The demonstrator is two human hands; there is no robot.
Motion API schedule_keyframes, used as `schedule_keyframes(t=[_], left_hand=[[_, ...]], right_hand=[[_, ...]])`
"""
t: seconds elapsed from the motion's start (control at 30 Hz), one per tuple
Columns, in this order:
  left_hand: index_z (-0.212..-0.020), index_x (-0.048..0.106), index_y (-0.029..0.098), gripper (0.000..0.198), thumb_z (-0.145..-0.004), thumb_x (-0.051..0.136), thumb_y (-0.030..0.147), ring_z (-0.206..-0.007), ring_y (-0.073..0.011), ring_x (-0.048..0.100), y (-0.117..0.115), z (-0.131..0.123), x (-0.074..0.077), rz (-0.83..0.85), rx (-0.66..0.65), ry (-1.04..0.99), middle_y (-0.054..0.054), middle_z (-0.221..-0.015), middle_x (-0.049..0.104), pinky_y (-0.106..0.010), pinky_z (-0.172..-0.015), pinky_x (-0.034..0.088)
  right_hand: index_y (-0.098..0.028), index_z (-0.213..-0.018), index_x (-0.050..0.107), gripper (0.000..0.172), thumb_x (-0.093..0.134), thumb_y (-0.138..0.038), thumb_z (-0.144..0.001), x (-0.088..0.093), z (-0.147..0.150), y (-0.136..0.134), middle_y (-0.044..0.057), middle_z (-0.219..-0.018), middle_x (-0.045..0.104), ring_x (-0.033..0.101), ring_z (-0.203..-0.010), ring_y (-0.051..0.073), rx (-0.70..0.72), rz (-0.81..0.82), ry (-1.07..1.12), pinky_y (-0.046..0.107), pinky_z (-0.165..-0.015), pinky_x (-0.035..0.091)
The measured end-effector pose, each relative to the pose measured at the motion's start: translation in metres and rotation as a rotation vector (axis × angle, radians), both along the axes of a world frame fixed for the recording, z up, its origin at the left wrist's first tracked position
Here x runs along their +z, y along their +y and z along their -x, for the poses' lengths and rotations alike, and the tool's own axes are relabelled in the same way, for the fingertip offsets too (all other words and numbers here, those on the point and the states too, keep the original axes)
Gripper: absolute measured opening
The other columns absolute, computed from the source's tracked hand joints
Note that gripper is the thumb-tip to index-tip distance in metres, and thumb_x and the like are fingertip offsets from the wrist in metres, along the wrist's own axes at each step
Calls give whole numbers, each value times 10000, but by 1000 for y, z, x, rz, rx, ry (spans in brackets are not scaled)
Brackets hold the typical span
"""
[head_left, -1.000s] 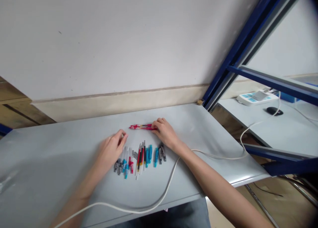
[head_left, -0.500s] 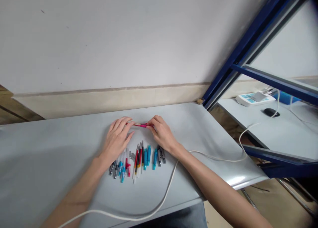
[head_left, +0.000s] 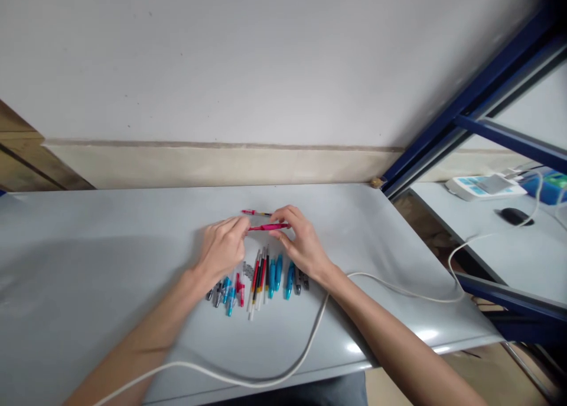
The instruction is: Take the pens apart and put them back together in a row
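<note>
The left hand (head_left: 224,245) and the right hand (head_left: 305,241) hold one pink pen (head_left: 267,227) between them. The left fingers are closed on its left end. The right thumb and fingers pinch its other half, a bit bent and close together. The pen lies sideways, its long way running from one hand to the other, so neither hand is nearer. It is thin and bright pink, fatter in the middle and skinny toward the left. Just behind it, a red pen (head_left: 250,212) lies sideways on the tabletop (head_left: 110,217), its right end hidden by the right hand. Nearer the person are red and black ink sticks (head_left: 259,279), with blue tubes (head_left: 271,278) beside them and gray tubes (head_left: 298,281) farther right. On the left are see-through pieces with colored tips (head_left: 230,303), partly under the left hand. A white cord (head_left: 310,341) curves around in front.
</note>
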State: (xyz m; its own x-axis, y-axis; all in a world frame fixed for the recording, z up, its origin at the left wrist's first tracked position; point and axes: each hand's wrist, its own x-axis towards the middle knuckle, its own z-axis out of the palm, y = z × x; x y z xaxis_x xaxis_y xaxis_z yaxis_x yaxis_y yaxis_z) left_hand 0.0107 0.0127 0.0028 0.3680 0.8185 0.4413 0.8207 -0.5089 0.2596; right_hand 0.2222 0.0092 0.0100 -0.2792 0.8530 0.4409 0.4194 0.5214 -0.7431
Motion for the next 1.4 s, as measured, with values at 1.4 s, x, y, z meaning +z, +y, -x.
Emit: schedule_keyframes(t=[1.4], left_hand=[[-914,663,228,266,-992,417,162,-806,-198,638,-4,4,8,47,9,32,-33,-886,691,-311,-645,379]], right_hand=[[-190,-924,650,217,460,-205,-1028,7,-10,4,82,-921,615,563,-870,216,-143,-164,-228,323,-797,453]])
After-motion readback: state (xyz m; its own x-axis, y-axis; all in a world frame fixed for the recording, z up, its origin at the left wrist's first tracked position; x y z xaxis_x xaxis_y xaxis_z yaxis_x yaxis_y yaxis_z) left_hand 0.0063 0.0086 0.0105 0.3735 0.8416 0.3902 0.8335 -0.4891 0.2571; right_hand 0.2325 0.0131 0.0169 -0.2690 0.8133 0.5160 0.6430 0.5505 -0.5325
